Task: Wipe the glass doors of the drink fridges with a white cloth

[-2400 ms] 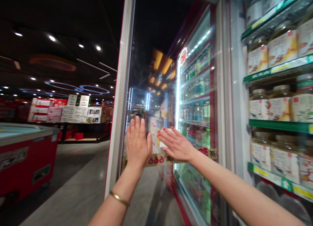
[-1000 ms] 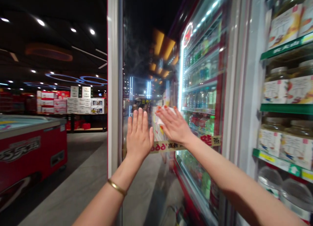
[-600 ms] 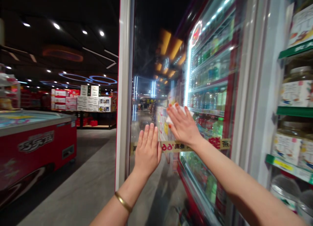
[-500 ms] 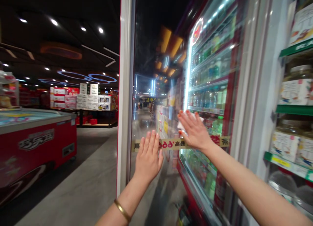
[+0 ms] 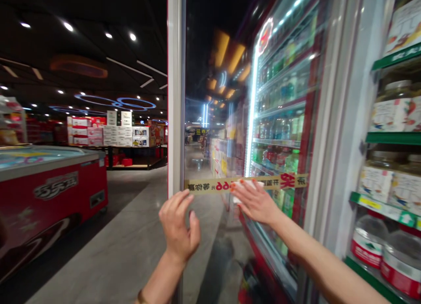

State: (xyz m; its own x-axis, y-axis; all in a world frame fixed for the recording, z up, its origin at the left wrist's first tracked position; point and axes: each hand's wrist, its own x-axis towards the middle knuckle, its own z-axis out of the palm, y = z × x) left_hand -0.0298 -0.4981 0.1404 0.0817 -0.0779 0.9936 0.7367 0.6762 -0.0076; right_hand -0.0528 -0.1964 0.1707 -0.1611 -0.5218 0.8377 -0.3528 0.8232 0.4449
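Observation:
My right hand lies flat over a folded white cloth, pressing it against the glass door at the printed tape strip. The cloth shows only at its edges; whether it is fabric or paper I cannot tell. At the door's pale metal frame is my left hand, its fingers loosely bent and the thumb apart. Nothing shows in it. Whether it touches the frame I cannot tell. A bracelet sits at the left wrist.
Shelves of jars and large clear containers stand close on the right. Bottles on lit shelves show in the glass. A red chest freezer is at the left, and stacked cartons stand farther back.
My left hand has come off the flat glass, moved left to the frame, and bent its fingers. My right hand has slid left and down with the cloth, onto the tape strip.

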